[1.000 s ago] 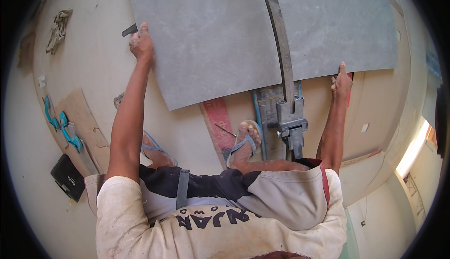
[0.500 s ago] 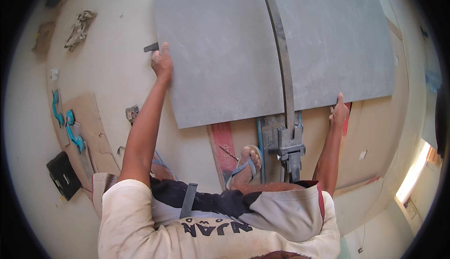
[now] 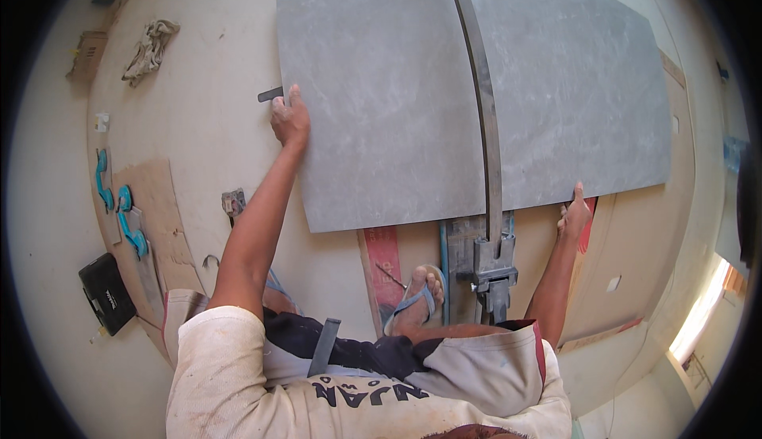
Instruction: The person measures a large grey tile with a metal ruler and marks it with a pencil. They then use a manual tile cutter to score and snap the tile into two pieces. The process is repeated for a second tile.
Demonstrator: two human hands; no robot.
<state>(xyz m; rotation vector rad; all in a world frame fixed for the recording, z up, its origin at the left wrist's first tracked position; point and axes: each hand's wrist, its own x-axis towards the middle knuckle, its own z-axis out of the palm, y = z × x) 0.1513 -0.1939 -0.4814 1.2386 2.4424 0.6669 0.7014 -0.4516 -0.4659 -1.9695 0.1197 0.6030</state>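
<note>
My left arm stretches forward, left hand gripping left edge of grey slab. Right hand clasps near edge, thumb up. Slab lies beneath dark metal rail. Fingers under slab hidden; far edge partly cut off.

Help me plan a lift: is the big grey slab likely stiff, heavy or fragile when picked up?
The grey slab looks stiff, its broad face showing no folds. It is probably heavy, given that breadth; the left hand and right hand are at separate edges. Its thin near edge suggests it might chip if knocked.
</note>
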